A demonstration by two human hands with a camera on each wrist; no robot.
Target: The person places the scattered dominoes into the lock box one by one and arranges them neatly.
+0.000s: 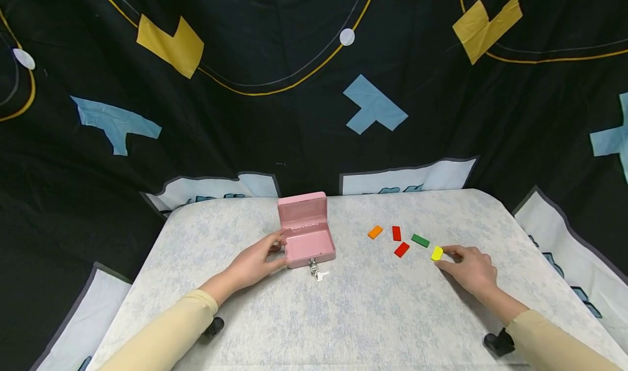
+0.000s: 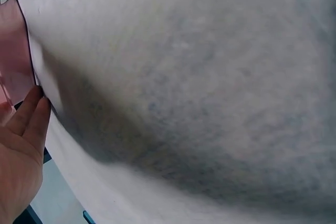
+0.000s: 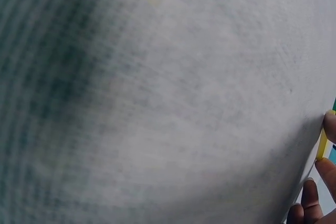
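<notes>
A small pink metal cash box (image 1: 309,244) stands on the table with its lid raised; no item shows inside. From its front hangs a small padlock (image 1: 314,268) with keys (image 1: 321,275). My left hand (image 1: 255,261) touches the box's left side, thumb near the front corner and fingers further back. In the left wrist view, two fairly straight fingers lie by the box's pink wall (image 2: 16,45). Off to the right, my right hand (image 1: 471,267) pinches a yellow domino block (image 1: 436,253) between thumb and forefinger, close above or on the tabletop.
Between box and right hand lie an orange block (image 1: 375,232), two red blocks (image 1: 396,233) and a green block (image 1: 420,240). A pale patterned cloth (image 1: 353,316) covers the table. Behind it hangs a dark curtain (image 1: 294,137).
</notes>
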